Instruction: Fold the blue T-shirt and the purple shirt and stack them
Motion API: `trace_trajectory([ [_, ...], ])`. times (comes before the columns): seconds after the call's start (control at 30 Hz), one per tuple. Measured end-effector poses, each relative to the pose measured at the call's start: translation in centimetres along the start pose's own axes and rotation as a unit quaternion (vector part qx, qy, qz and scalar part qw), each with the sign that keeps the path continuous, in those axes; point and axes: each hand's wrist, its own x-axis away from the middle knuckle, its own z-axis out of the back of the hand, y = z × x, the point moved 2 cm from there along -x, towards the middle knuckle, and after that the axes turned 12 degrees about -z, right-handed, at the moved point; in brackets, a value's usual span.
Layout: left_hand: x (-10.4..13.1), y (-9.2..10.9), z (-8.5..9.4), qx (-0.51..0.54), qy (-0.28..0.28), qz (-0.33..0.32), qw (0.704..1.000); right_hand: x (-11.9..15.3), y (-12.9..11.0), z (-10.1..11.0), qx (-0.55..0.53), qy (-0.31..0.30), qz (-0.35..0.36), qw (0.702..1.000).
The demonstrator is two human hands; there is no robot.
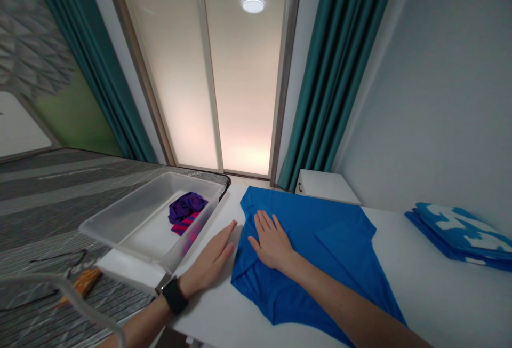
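Note:
A blue garment (336, 220) lies spread on the white table (420, 300), with creases along its left side and a folded-over part near its middle. On its left portion my right hand (272, 241) rests flat, palm down, fingers stretched out. My left hand (212, 262) is beside the garment's left edge, over the table, its fingers extended and holding nothing; a dark watch is on that wrist. My right forearm hides part of the garment's lower right.
Left of the table stands a translucent plastic bin (132, 214) holding a purple cloth (186, 206) and a red-striped cloth (186, 223). Folded blue-and-white fabric (460, 230) lies at the table's right. A white cabinet (326, 185) is behind, and a pale curved tube (76, 297) crosses the lower left.

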Motion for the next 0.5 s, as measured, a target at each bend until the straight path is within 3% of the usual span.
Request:
trace_trajectory([
  [0.2, -0.3, 1.3, -0.8, -0.062, -0.098, -0.105, 0.988, 4.1, -1.5, -0.7, -0.028, -0.031, 0.024, 0.999],
  [0.5, -0.2, 0.6, -1.2, -0.087, -0.107, -0.113, 0.984, 4.4, -1.4, -0.4, -0.057, -0.031, 0.018, 0.998],
])
